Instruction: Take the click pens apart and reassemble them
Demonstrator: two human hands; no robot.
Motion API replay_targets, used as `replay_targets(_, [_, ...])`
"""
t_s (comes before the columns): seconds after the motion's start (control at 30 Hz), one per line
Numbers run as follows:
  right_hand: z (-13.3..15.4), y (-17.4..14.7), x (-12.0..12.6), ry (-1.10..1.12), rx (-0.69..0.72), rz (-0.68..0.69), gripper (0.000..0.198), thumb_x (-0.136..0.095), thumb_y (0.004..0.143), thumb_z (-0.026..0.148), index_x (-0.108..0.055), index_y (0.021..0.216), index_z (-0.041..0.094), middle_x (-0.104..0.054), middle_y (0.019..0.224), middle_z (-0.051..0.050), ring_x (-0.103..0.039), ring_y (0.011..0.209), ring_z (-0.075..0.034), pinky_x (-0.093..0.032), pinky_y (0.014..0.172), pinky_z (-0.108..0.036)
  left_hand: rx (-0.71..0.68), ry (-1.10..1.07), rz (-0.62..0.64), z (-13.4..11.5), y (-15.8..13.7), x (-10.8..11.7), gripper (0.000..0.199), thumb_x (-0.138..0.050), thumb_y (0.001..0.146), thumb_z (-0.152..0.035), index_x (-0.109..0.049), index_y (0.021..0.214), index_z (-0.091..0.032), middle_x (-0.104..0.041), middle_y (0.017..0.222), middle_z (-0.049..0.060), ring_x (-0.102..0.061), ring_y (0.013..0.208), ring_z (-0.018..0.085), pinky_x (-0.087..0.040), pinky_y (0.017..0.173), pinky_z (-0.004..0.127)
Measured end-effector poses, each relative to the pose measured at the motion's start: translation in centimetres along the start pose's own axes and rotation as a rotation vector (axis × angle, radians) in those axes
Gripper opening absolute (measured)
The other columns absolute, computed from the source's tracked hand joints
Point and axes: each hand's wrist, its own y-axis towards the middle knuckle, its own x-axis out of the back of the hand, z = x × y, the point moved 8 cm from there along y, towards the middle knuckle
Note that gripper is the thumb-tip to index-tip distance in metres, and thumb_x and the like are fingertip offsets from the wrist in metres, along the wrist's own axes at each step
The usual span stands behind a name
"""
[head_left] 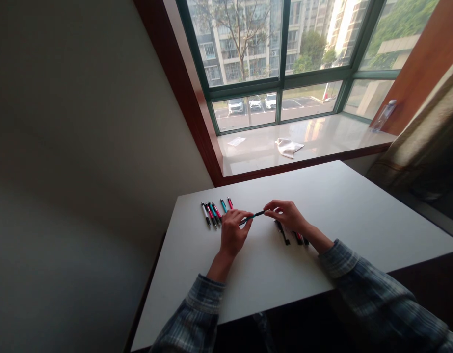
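Teal-and-black pen (259, 213) spans the pinching fingertips of left hand (232, 230) and right hand (287, 214); steady, aligned grips should help.

Daylight is admitted through the window (281, 83), where buildings (346, 24) are partly overexposed. Glare is reflected by the sill (255, 156); the table (362, 220) is softly lit, the wall (79, 127) left in shadow. Fine detail on the pens (211, 214) is blurred.

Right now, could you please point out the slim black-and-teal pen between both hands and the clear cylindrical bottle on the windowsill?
Slim black-and-teal pen (259, 213), head view: dark section.
Clear bottle (384, 116), head view: middle of its body.
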Motion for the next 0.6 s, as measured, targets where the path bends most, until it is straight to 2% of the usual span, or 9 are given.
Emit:
replay_targets(0.17, [-0.33,-0.15,-0.27,-0.125,-0.057,0.054,0.042,-0.059,0.097,0.053,-0.073,0.074,0.02,-0.069,0.062,0.0,-0.057,0.053,-0.014,-0.045,0.057,-0.028,-0.008,0.009,0.01,-0.26,0.07,0.01,0.008,-0.07,0.093,-0.022,-0.075,0.097,-0.027,-0.077,0.098,0.002,-0.064,0.101,0.025,-0.046,0.095,0.043])
replay_targets(0.27, [0.04,-0.22,-0.26,-0.05,-0.036,0.067,0.03,-0.063,0.096,0.05,-0.075,0.097,0.022,-0.073,0.074,-0.001,-0.064,0.064,-0.016,-0.049,0.062,-0.028,-0.007,0.006,0.005,-0.21,0.05,0.01,0.009,-0.07,0.092,-0.022,-0.075,0.098,-0.027,-0.077,0.098,0.002,-0.064,0.101,0.025,-0.045,0.096,0.043])
replay_targets(0.33, [0.35,-0.25,-0.24,0.022,-0.012,0.068,0.031,-0.068,0.091,0.047,-0.07,0.111,0.024,-0.075,0.085,-0.003,-0.068,0.075,-0.019,-0.054,0.069,-0.03,-0.006,0.004,0.002,-0.14,0.04,-0.01,0.009,-0.071,0.092,-0.022,-0.075,0.098,-0.028,-0.077,0.098,0.002,-0.064,0.101,0.025,-0.045,0.096,0.043])
replay_targets(0.4, [0.57,-0.27,-0.2,0.031,0.01,0.062,0.028,-0.069,0.09,0.045,-0.069,0.107,0.023,-0.075,0.087,-0.003,-0.069,0.078,-0.019,-0.055,0.071,-0.031,-0.009,-0.003,-0.003,-0.15,0.03,0.02,0.009,-0.071,0.092,-0.022,-0.075,0.098,-0.027,-0.077,0.098,0.002,-0.064,0.101,0.025,-0.045,0.096,0.043])
replay_targets(0.5, [0.56,-0.29,-0.34,-0.041,0.007,0.07,0.025,-0.063,0.094,0.046,-0.07,0.093,0.022,-0.072,0.078,-0.002,-0.064,0.068,-0.017,-0.051,0.064,-0.03,-0.013,-0.011,-0.008,-0.28,0.05,0.09,0.008,-0.071,0.092,-0.022,-0.075,0.098,-0.027,-0.077,0.098,0.002,-0.065,0.1,0.025,-0.045,0.096,0.043])
replay_targets(0.6, [0.62,-0.28,-0.36,-0.046,0.005,0.07,0.024,-0.064,0.094,0.046,-0.069,0.1,0.023,-0.072,0.08,-0.002,-0.064,0.069,-0.017,-0.049,0.062,-0.029,-0.024,-0.007,0.0,-0.53,0.08,0.08,0.008,-0.07,0.093,-0.022,-0.075,0.097,-0.027,-0.077,0.098,0.002,-0.064,0.101,0.025,-0.045,0.097,0.044])
